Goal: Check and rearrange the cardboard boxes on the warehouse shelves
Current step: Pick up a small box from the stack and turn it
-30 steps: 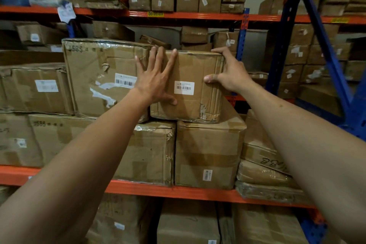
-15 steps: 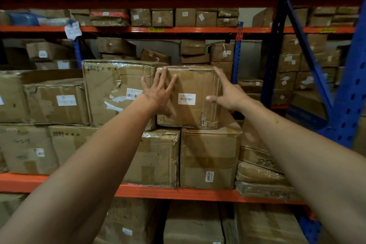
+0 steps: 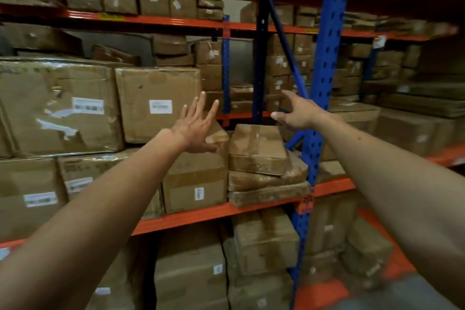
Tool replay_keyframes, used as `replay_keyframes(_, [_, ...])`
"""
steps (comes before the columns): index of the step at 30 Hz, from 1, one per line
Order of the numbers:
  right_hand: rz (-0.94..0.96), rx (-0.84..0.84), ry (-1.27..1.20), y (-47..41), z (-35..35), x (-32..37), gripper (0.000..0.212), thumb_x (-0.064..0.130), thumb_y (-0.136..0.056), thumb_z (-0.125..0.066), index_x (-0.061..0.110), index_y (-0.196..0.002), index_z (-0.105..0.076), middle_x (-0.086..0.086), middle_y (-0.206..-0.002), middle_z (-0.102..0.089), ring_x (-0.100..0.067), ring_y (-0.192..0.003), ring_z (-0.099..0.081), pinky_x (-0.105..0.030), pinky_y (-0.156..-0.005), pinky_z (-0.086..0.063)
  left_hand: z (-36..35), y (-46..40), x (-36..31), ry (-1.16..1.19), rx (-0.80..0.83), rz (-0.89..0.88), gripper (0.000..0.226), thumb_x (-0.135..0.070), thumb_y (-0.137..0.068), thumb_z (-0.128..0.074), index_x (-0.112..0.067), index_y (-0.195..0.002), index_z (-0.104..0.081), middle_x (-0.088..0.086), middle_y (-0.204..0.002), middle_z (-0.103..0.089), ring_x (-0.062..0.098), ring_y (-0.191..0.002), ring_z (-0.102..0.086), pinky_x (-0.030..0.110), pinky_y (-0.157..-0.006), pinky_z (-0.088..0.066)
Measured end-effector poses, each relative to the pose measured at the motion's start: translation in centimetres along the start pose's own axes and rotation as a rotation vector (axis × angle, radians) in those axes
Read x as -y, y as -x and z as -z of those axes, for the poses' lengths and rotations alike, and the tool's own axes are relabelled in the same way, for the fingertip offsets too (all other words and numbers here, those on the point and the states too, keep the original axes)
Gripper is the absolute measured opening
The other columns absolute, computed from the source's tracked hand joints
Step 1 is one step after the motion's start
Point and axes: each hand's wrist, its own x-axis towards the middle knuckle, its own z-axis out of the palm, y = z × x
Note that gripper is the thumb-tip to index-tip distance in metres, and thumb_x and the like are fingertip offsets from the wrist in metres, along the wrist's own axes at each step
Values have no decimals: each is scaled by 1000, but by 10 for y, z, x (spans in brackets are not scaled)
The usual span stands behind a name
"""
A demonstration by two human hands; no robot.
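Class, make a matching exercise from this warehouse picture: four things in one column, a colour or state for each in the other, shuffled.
Things:
1. shelf beam
2. upright post
3. left hand
4. top box with one label

Colour or state:
A. blue
B. fingers spread, holding nothing
C. orange
D. brown cardboard

Pairs: 1-C, 2-A, 3-B, 4-D

Two bare forearms, no sleeves in view, left hand [image 3: 195, 128] and right hand [image 3: 298, 112] ungloved, no rings or watch showing
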Motion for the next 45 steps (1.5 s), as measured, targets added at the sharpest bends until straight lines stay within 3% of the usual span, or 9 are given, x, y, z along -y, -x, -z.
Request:
replay_keyframes(8, [-96,94,-22,-8,-3,-93,93,63,-97,-59,23,-167,-11,-8,-170,-25,-35,-152,-31,-45,-117,-32,-26,-64,-94,189,104,-34,130,-63,-81,-74,-22,-160,21,15,-166,28,33,-157,11,46,-127,-11])
replay_keyframes(12, [-131,263,-70,-37,-45,-126,99,73,-95,-51,22,-166,-5,-11,-164,-35,-22,-111,-59,-35,-85,-49,-52,-108,-121,307,215,63,145,-66,-68,-83,-27,-159,24,13,-167,27,36,-156,10,50,-125,-10])
replay_keyframes(15, [-238,397,-135,-52,-85,-141,107,82,-91,-43,20,-167,0,-11,-167,-29,-30,-121,-62,-33,-81,-54,-76,-138,-134,343,304,174,151,-71,-63,-83,-25,-159,24,14,-167,26,40,-155,11,54,-125,-10])
replay_keyframes(19, [-401,547,-550,-63,-132,-151,104,88,-85,-39,31,-165,-7,-28,-158,-39,-43,-112,-69,-50,-86,-63,-101,-154,-146,291,461,272,136,-82,-72,-67,-25,-160,19,14,-165,30,48,-150,20,60,-125,-6])
replay_keyframes(23, [-499,582,-920,-68,-155,-149,88,75,-94,-50,33,-165,-17,-20,-169,-19,-48,-122,-62,-54,-94,-59,-118,-148,-149,266,515,374,141,-66,-76,-77,-13,-158,25,23,-165,23,46,-154,11,54,-126,-7])
replay_keyframes(28, [-587,423,-1126,-78,-159,-147,77,45,-89,-76,20,-152,-38,-17,-150,-44,-35,-108,-64,-53,-82,-63,-140,-146,-149,108,402,388,142,-76,-63,-79,-18,-163,4,27,-165,-13,45,-151,-17,52,-124,-16])
replay_keyframes(32, [-501,212,-1093,-88,-118,-133,67,35,-91,-75,12,-145,-44,-7,-102,-54,-21,-83,-57,-51,-91,-61,-126,-151,-172,141,184,282,119,-72,-67,-80,-16,-155,-23,20,-155,-36,40,-142,-36,56,-118,-31])
replay_keyframes(37, [-398,76,-912,-104,-51,-104,84,52,-76,-81,9,-141,-51,-12,-127,-63,-28,-106,-64,-46,-82,-63,-87,-161,-195,294,-112,253,89,-56,-82,-76,-12,-146,-33,12,-130,-63,32,-111,-65,43,-91,-55])
replay_keyframes(45, [-527,164,-1202,-79,-63,-124,83,74,-94,-49,18,-156,-39,-23,-142,-55,-42,-123,-58,-62,-104,-48,-61,-172,-185,620,-252,476,78,-56,-82,-77,-11,-137,-44,9,-123,-66,32,-115,-64,46,-94,-53])
